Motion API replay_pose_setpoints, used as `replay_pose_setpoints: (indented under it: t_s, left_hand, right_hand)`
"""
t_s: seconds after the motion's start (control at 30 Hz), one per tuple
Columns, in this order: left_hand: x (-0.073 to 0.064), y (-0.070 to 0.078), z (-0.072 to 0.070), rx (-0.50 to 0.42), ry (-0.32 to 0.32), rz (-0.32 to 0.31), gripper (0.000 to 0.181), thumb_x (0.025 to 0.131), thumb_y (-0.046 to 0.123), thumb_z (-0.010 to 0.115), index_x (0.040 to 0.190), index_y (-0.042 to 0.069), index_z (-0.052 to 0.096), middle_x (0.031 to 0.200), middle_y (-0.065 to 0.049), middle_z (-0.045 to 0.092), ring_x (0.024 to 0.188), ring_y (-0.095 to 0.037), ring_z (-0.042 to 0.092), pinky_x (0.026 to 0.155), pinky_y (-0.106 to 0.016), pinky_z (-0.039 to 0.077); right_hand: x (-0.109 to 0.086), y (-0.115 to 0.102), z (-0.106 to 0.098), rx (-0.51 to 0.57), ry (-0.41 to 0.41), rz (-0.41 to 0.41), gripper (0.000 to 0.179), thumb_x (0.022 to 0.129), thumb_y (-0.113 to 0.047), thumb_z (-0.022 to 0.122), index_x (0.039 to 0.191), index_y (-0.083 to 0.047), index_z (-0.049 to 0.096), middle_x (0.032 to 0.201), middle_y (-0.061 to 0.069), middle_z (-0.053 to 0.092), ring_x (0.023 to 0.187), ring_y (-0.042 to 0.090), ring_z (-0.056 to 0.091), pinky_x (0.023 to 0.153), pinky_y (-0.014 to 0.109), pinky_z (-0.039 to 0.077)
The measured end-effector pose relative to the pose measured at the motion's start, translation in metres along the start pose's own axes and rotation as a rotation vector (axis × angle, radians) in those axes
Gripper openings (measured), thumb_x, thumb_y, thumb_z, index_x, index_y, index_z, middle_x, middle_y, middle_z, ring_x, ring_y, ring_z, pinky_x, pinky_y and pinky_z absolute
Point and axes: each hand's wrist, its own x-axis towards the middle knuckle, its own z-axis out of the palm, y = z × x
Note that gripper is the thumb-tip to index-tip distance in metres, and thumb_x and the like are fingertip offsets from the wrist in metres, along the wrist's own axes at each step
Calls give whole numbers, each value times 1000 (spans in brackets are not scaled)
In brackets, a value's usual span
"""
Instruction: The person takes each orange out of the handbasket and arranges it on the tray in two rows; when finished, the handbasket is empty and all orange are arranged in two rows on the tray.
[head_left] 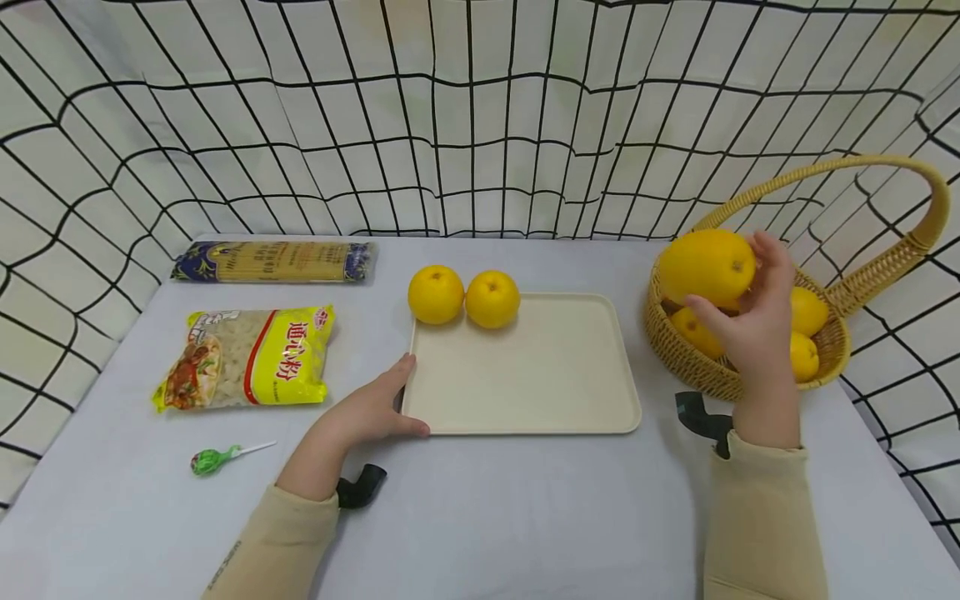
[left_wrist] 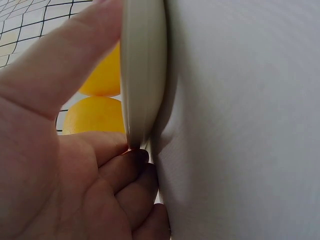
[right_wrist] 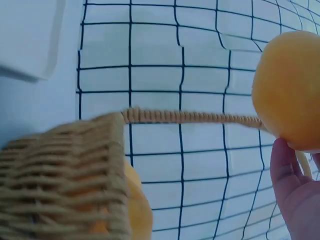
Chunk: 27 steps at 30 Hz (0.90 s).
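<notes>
My right hand (head_left: 757, 333) holds a large yellow citrus fruit (head_left: 705, 267) above the wicker basket (head_left: 690, 358), between thumb and fingers. In the right wrist view that fruit (right_wrist: 292, 92) hangs at the right, beside the basket handle (right_wrist: 195, 117). Several more yellow fruits (head_left: 808, 312) lie inside the basket. My left hand (head_left: 367, 408) grips the near left corner of the cream tray (head_left: 525, 375); the left wrist view has its fingers (left_wrist: 132, 172) curled against the rim. Two round yellow fruits (head_left: 492, 299) sit side by side at the tray's far left corner.
Left of the tray lie a pack of noodles (head_left: 281, 262), a yellow bag of pasta (head_left: 251, 358) and a green-wrapped lollipop (head_left: 213, 460). Black wire mesh (head_left: 487, 125) surrounds the back and sides of the white table (head_left: 525, 517). The basket's tall handle arches up at the right.
</notes>
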Motion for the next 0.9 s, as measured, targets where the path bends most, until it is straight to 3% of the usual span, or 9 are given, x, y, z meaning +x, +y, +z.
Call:
replay_pose_setpoints:
  t_s: [0.13, 0.2, 0.37, 0.5, 0.6, 0.9]
  left_hand:
    - [0, -1, 0, -3, 1, -5, 109, 69, 34, 77, 146, 4, 7, 153, -14, 7, 140, -32, 12, 112, -50, 15]
    - [0, -1, 0, -6, 0, -7, 109, 69, 35, 77, 146, 5, 6, 153, -14, 7, 140, -32, 12, 112, -50, 15]
    - [2, -3, 0, 0, 0, -7, 110, 69, 36, 77, 146, 5, 6, 153, -13, 6, 140, -31, 11, 112, -50, 16]
    - [2, -1, 1, -6, -2, -5, 109, 69, 35, 77, 146, 5, 6, 153, -13, 6, 140, -31, 11, 112, -49, 16]
    - [1, 1, 1, -6, -2, -7, 109, 69, 34, 77, 146, 5, 6, 153, -13, 6, 140, -31, 11, 112, -49, 16]
    - [-1, 0, 0, 9, -1, -5, 108, 69, 33, 77, 146, 4, 7, 153, -13, 6, 140, -30, 11, 113, -48, 16]
  right_hand:
    - [0, 1, 13, -234, -59, 68, 79, 67, 6, 71, 134, -17, 36, 131, -4, 38, 110, 12, 45, 88, 14, 44]
    - [0, 2, 20, -289, -96, 74, 77, 68, 3, 73, 133, -18, 38, 131, -5, 38, 110, 9, 44, 89, 15, 43]
    - [1, 10, 42, -295, -215, 50, 77, 69, 1, 73, 136, -16, 37, 134, 2, 38, 113, 7, 39, 95, 22, 40]
    - [4, 20, 63, -260, -312, 54, 75, 71, 1, 71, 136, -11, 36, 140, 6, 27, 122, 16, 33, 104, 43, 36]
    - [6, 27, 79, -273, -354, 77, 74, 74, -5, 71, 138, -11, 34, 142, 8, 25, 124, 23, 32, 102, 53, 35]
    - [6, 39, 112, -415, -367, 162, 76, 76, -25, 71, 140, -13, 32, 142, 6, 33, 127, 23, 33, 107, 45, 31]
